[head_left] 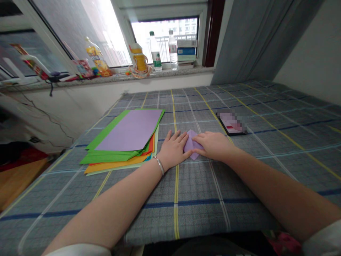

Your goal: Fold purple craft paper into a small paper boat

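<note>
A small folded piece of lilac paper (191, 145) lies on the grey checked cloth (202, 199). My left hand (172, 149) rests flat on the cloth with fingers stretched out, its fingertips and thumb touching the paper's left side. A silver bangle (160, 165) sits on that wrist. My right hand (214, 145) lies palm down over the paper's right side, fingers pressed flat on it. Part of the paper is hidden under both hands.
A stack of coloured paper sheets (128, 137), lilac on top over green, orange and yellow, lies left of my hands. A phone (232, 123) lies right of them. Bottles (156, 51) and boxes stand on the windowsill (112, 79). A curtain (255, 39) hangs at right.
</note>
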{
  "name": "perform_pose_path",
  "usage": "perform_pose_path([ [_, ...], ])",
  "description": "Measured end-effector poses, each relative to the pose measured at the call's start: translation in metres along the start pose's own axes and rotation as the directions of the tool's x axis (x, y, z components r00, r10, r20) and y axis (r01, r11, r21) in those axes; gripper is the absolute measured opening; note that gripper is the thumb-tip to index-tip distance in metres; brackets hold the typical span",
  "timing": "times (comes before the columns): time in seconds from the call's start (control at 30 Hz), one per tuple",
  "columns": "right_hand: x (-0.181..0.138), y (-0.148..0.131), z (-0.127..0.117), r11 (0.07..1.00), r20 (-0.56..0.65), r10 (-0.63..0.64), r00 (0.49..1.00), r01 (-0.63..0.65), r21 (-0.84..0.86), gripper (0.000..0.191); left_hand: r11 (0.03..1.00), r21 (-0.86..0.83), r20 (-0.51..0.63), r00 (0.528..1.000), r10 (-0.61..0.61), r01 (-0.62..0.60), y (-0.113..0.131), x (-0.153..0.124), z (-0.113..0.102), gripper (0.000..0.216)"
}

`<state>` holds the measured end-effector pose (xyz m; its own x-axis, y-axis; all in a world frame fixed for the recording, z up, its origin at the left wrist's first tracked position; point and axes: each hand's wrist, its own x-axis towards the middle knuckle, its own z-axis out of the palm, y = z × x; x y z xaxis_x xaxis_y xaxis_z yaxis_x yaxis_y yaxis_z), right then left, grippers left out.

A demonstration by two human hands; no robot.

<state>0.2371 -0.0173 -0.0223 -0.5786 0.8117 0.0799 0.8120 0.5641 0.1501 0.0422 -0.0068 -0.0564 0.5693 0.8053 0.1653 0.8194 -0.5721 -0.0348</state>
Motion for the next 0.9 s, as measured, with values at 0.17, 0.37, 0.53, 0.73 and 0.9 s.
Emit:
perform_pose_path([
  [0.17,0.003,0.005,0.013,1.000,-0.015,0.004,1.000,-0.004,-0.005,0.060,1.000,-0.027,-0.011,1.000,0.002,-0.002,-0.001,0.003,0.002,0.067],
  [0.37,0.007,0.014,0.016,0.994,0.038,0.012,0.999,-0.016,0.104,0.057,0.998,-0.047,-0.082,0.996,0.045,-0.049,-0.001,0.009,-0.001,0.056],
  [0.53,0.013,0.010,0.019,0.991,0.023,0.103,0.994,-0.105,0.089,0.043,0.998,-0.028,-0.132,0.990,0.048,-0.052,0.003,0.012,-0.001,0.048],
  [0.73,0.019,-0.002,0.019,0.980,-0.021,0.192,0.981,-0.190,0.049,0.044,0.998,-0.033,-0.166,0.985,0.039,-0.045,0.003,0.012,0.004,0.047],
  [0.9,0.023,-0.002,0.019,0.970,0.007,0.234,0.972,-0.234,0.070,0.046,0.998,-0.024,-0.162,0.986,0.048,-0.052,0.003,0.012,0.003,0.047],
])
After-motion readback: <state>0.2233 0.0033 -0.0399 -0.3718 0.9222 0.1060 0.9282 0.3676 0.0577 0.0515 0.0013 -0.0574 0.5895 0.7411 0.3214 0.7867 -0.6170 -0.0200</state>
